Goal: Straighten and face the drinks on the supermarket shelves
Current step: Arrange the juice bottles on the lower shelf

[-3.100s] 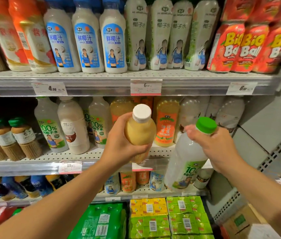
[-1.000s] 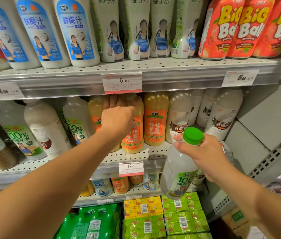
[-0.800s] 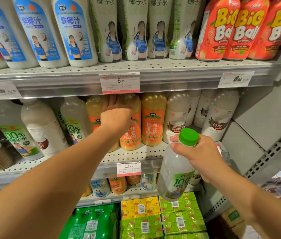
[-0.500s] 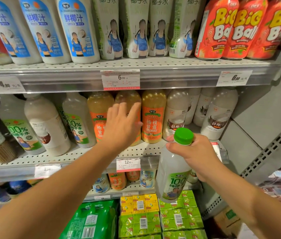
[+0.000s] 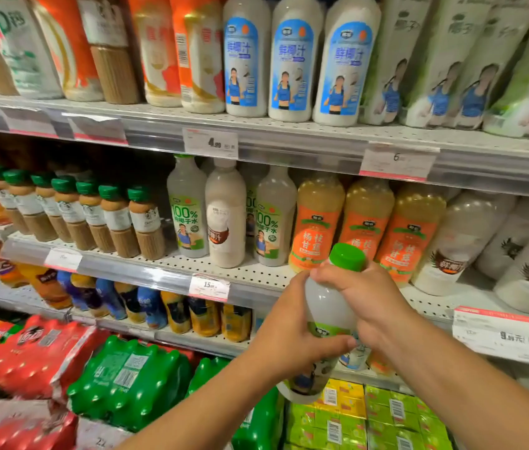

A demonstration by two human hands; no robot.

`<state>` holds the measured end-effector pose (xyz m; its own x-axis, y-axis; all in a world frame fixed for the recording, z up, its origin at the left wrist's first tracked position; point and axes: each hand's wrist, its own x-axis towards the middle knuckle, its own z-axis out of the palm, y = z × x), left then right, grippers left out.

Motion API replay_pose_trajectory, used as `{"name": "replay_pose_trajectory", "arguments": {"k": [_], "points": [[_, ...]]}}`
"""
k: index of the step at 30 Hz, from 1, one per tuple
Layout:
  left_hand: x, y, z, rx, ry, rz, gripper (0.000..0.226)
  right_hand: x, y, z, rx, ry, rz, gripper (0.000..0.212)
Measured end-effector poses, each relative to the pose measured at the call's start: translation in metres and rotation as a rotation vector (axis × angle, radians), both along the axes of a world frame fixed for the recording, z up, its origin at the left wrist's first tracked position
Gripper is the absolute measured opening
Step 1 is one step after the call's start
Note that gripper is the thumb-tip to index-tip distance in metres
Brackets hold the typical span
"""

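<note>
White perforated metal shelves (image 5: pixel 256 271) crowded with drinks, left hand (image 5: pixel 289 336) and right hand (image 5: pixel 370 297) gripping green-capped bottle (image 5: pixel 328 306)

Coconut water bottles (image 5: pixel 188 209) on the middle shelf said "100%", upper-shelf price tag (image 5: pixel 211 143) read 4.99, another tag (image 5: pixel 208 287) lower down showed 15.
</note>
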<state>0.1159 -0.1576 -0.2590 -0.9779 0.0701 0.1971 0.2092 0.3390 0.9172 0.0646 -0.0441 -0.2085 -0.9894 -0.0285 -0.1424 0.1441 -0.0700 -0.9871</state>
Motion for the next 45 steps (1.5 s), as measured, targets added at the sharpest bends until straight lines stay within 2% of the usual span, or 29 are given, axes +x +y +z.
{"name": "replay_pose_trajectory", "arguments": {"k": [4,10,13,16,18,20,21,24,26,28,30,34,36,38,40,43,45], "points": [[0.005,-0.062,0.002,-0.016,0.009,0.088,0.077,0.013,-0.072,0.004,0.020,-0.038,0.040,0.024],[0.004,-0.144,0.012,-0.023,0.065,0.089,0.069,0.021,-0.149,0.018,0.115,0.048,0.080,0.023],[-0.002,-0.173,0.017,-0.008,0.063,0.071,0.071,0.019,-0.172,0.023,0.108,0.099,0.125,0.023],[-0.008,-0.198,0.017,0.010,0.050,0.082,0.077,0.013,-0.180,0.030,0.156,0.115,0.303,0.023],[-0.010,-0.214,0.015,-0.001,0.038,0.104,0.079,0.000,-0.175,0.031,0.075,0.114,0.356,0.026],[-0.011,-0.227,0.011,-0.035,0.038,0.139,0.078,-0.018,-0.171,0.033,-0.023,0.125,0.231,0.023],[-0.011,-0.233,0.008,-0.040,0.038,0.152,0.078,-0.029,-0.170,0.033,0.037,0.154,0.147,0.025],[-0.009,-0.246,-0.001,-0.042,0.016,0.177,0.082,-0.063,-0.181,0.035,0.514,0.257,-0.055,0.057],[-0.007,-0.254,-0.007,-0.028,-0.007,0.197,0.083,-0.080,-0.198,0.040,0.655,0.312,-0.137,0.063],[-0.005,-0.261,-0.010,-0.025,-0.021,0.211,0.081,-0.095,-0.216,0.046,0.611,0.350,-0.159,0.044],[-0.001,-0.268,-0.011,-0.029,-0.033,0.219,0.079,-0.111,-0.229,0.048,0.499,0.316,-0.146,0.036],[0.010,-0.281,-0.013,-0.048,-0.032,0.247,0.081,-0.130,-0.239,0.044,0.502,0.078,-0.069,0.054],[0.014,-0.286,-0.014,-0.038,-0.043,0.251,0.080,-0.132,-0.242,0.040,0.447,0.161,-0.137,0.054],[0.017,-0.290,-0.014,-0.026,-0.054,0.256,0.077,-0.126,-0.241,0.035,0.354,0.311,-0.245,0.047],[0.017,-0.294,-0.014,-0.025,-0.059,0.266,0.076,-0.118,-0.235,0.030,0.335,0.379,-0.299,0.041],[0.015,-0.296,-0.015,-0.040,-0.056,0.267,0.084,-0.113,-0.226,0.022,0.342,0.331,-0.330,0.045],[0.014,-0.295,-0.015,-0.040,-0.045,0.262,0.086,-0.107,-0.222,0.023,0.329,0.290,-0.362,0.040]]}}
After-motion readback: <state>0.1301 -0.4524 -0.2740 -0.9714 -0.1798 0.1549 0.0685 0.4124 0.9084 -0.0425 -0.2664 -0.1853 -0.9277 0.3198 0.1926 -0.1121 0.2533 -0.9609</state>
